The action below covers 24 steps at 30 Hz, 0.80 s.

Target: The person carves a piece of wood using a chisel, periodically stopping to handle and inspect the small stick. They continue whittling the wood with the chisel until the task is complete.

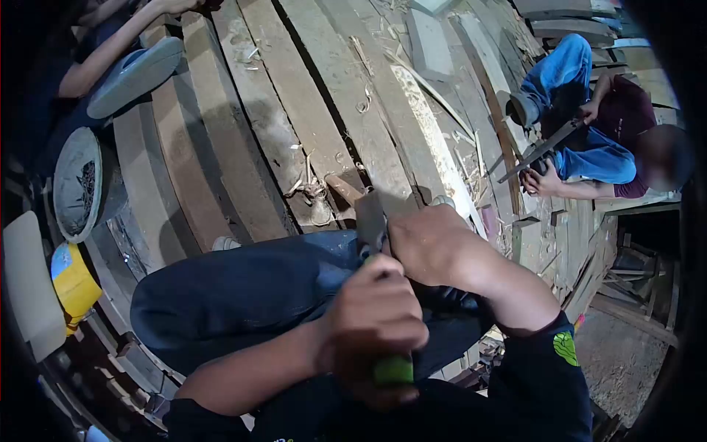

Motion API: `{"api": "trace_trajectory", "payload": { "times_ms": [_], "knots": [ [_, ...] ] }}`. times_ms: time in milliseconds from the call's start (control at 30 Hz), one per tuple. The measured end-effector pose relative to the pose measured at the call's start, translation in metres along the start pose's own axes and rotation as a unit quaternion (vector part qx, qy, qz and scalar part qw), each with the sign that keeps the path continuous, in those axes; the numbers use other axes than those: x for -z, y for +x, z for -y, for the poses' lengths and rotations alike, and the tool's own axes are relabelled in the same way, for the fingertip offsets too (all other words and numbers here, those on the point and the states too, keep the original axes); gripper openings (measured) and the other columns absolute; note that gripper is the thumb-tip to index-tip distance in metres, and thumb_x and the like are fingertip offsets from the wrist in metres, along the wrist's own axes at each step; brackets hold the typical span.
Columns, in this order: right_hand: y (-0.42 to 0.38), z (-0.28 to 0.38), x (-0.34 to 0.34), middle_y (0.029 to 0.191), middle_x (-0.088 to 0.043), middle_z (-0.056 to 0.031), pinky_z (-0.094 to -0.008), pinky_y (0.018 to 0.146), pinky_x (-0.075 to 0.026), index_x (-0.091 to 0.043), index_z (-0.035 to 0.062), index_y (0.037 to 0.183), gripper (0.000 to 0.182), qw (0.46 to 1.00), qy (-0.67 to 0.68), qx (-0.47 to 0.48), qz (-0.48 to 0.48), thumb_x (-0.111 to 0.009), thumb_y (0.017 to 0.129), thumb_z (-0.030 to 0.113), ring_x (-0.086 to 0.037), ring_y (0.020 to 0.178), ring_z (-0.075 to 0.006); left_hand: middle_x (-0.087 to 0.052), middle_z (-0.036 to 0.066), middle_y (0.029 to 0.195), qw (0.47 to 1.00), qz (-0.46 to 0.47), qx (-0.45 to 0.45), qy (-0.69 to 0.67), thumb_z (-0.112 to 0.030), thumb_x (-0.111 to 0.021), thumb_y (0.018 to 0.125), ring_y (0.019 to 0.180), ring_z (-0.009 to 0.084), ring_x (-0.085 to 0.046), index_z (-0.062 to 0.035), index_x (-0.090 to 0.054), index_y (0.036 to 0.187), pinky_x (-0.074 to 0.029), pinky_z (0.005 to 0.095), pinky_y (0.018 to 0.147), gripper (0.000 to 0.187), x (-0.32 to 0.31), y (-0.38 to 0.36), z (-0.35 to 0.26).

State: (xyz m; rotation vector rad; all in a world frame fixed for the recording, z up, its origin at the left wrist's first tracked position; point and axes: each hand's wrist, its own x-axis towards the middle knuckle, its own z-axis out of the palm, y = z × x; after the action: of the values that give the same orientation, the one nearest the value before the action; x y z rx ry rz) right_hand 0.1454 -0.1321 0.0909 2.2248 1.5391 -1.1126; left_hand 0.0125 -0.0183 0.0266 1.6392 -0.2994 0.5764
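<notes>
My left hand (375, 317) is closed in a fist around a tool with a green handle end (394, 370). Beyond the knuckles, close to my right hand, a flat grey metal blade (370, 217) shows; it appears to belong to that tool. My right hand (431, 243) is bent over with fingers curled beside the blade, and what they hold is hidden. A brown wood piece (343, 189) lies just past the blade tip, near wood shavings (317, 202) on the planks. Both hands are over my dark-trousered legs (243, 295).
Long wooden planks (287, 96) with dark gaps form the floor. A bowl of nails (68, 184) stands left, near a yellow container (74, 287). At right, a seated person (622, 118) holds a handsaw (541, 149). Another person's arm and sandal (136, 77) are at upper left.
</notes>
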Motion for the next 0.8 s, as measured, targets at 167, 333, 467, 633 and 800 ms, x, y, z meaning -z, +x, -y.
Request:
{"api": "trace_trajectory", "payload": {
  "times_ms": [167,333,467,633,800],
  "knots": [
    [-0.001,-0.002,-0.001,0.084,-0.073,-0.0189,-0.0445,0.069,-0.058,-0.074,0.0023,0.082,0.027,0.998,0.002,0.031,-0.049,-0.056,0.091,0.019,-0.073,0.081,-0.0354,-0.053,0.004,0.072,1.0,-0.007,-0.009,-0.004,-0.05,-0.07,0.079,0.066,0.0245,-0.057,-0.0111,-0.055,0.073,-0.041,0.0409,0.073,0.043,-0.001,0.006,-0.013],
    [-0.003,-0.007,-0.006,0.08,-0.072,-0.0198,-0.0452,0.069,-0.057,-0.074,0.0024,0.081,0.028,0.998,0.037,0.01,-0.05,-0.056,0.092,0.02,-0.073,0.08,-0.0361,-0.055,0.005,0.073,0.997,-0.005,-0.018,-0.079,-0.052,-0.071,0.078,0.064,0.0254,-0.056,-0.0089,-0.058,0.077,-0.041,0.0412,0.074,0.045,-0.004,0.011,-0.027],
    [0.002,-0.004,-0.001,0.081,-0.072,-0.0208,-0.0462,0.072,-0.057,-0.074,0.0023,0.081,0.029,0.999,0.028,-0.006,-0.016,-0.056,0.092,0.021,-0.073,0.081,-0.0383,-0.054,0.005,0.071,0.998,0.022,-0.019,-0.051,-0.052,-0.071,0.077,0.064,0.025,-0.056,-0.0104,-0.057,0.075,-0.041,0.0408,0.075,0.044,-0.009,0.004,-0.039],
    [0.001,-0.008,-0.001,0.078,-0.071,-0.0203,-0.0461,0.069,-0.057,-0.074,0.0025,0.078,0.026,0.999,0.034,0.011,-0.038,-0.058,0.09,0.019,-0.072,0.078,-0.0382,-0.051,0.005,0.067,0.999,-0.016,-0.027,-0.024,-0.051,-0.069,0.076,0.062,0.0248,-0.054,-0.0118,-0.055,0.072,-0.042,0.0417,0.073,0.042,-0.007,0.009,-0.018],
    [-0.004,-0.011,-0.015,0.074,-0.07,-0.0202,-0.046,0.065,-0.057,-0.073,0.0034,0.074,0.025,0.989,0.018,0.07,-0.131,-0.058,0.087,0.019,-0.071,0.074,-0.0379,-0.054,0.006,0.069,1.0,-0.003,-0.028,-0.01,-0.05,-0.067,0.075,0.064,0.0252,-0.057,-0.0102,-0.057,0.073,-0.042,0.0421,0.073,0.041,-0.014,-0.002,-0.01]
  ]
}}
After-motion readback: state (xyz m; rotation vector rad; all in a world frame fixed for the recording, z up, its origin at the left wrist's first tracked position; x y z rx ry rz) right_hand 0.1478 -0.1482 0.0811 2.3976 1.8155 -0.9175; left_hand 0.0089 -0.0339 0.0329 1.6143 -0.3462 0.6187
